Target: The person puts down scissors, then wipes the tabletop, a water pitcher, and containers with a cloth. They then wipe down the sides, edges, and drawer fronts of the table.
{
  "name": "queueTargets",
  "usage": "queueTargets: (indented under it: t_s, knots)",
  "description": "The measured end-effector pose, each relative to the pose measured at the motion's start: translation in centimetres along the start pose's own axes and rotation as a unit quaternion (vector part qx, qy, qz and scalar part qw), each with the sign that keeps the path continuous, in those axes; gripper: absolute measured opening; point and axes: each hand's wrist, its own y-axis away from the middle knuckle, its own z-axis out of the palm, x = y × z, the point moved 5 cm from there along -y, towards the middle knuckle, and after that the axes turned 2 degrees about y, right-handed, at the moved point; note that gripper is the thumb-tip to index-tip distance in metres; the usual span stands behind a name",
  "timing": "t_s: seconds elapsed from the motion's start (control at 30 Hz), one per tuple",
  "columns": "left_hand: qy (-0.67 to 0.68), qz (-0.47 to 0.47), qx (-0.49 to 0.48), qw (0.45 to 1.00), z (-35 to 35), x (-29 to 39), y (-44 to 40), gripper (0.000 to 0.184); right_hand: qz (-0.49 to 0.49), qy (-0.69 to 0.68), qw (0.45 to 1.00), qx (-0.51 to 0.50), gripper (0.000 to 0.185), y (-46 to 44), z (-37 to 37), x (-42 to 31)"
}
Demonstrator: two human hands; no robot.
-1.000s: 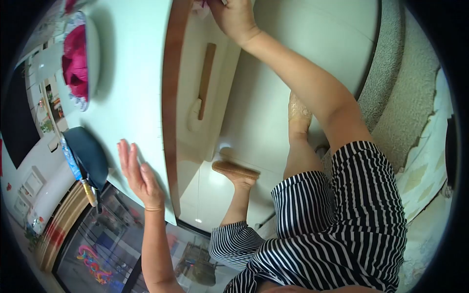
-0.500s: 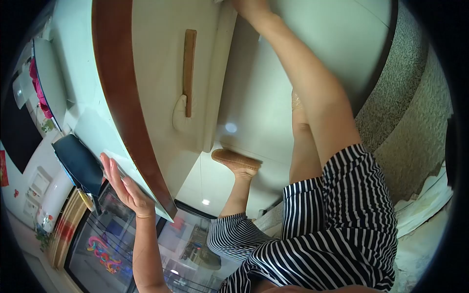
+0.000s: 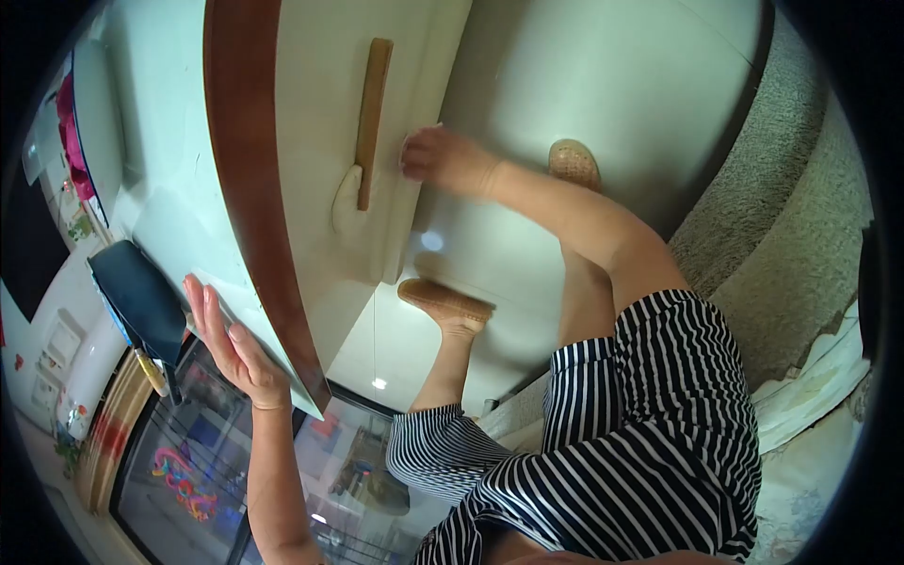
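My left hand [image 3: 234, 348] lies at the edge of a white tabletop [image 3: 174, 202], fingers stretched out and holding nothing. Just beyond its fingertips is a dark blue container [image 3: 141, 292] with pens or similar sticks by it. Blurred by motion, my right hand [image 3: 447, 160] hovers near the lower part of the cabinet's pale front [image 3: 315, 122]. Its fingers look bent, but I cannot make out whether they hold anything. The closest fitting to it is a long wooden handle [image 3: 375, 113], with a gap between. A pale rounded shape [image 3: 347, 202] sits at one end of that handle.
A brown band [image 3: 243, 122] runs along the table edge. My feet in tan slippers [image 3: 443, 299] are on the glossy tiled floor [image 3: 508, 235]. A grey textured rug or cover [image 3: 753, 207] lies at the right. A tray with pink items [image 3: 75, 141] stands farther along the tabletop.
My right hand has come from the top edge of the view down toward the cabinet front, near the handle. My left hand stays on the table edge, and the view has shifted slightly.
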Motion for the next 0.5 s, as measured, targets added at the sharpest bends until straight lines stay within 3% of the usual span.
queueTargets:
  t_s: [0.07,0.13,0.27,0.4,0.5]
  knots:
    - [0.007,0.008,0.006,1.0,-0.1,-0.1,0.0,0.044,0.083,-0.031,0.996,-0.011,0.026,-0.6,0.1,3.2]
    - [0.008,0.006,0.008,1.0,-0.1,0.1,-0.1,0.045,0.092,0.062,0.993,0.03,0.027,-1.6,-3.3,6.1]
    - [0.004,0.02,0.006,1.0,0.1,0.5,-0.4,0.044,0.09,0.086,0.986,0.115,0.026,-2.3,-4.7,5.2]
    - [0.004,0.018,0.014,1.0,0.0,0.5,-0.4,0.043,-0.018,0.019,0.998,-0.049,0.023,0.1,3.7,-1.4]
    - [0.022,0.017,0.018,0.999,0.0,0.4,-0.3,0.042,-0.104,0.022,0.991,-0.08,0.017,0.8,8.0,-8.4]
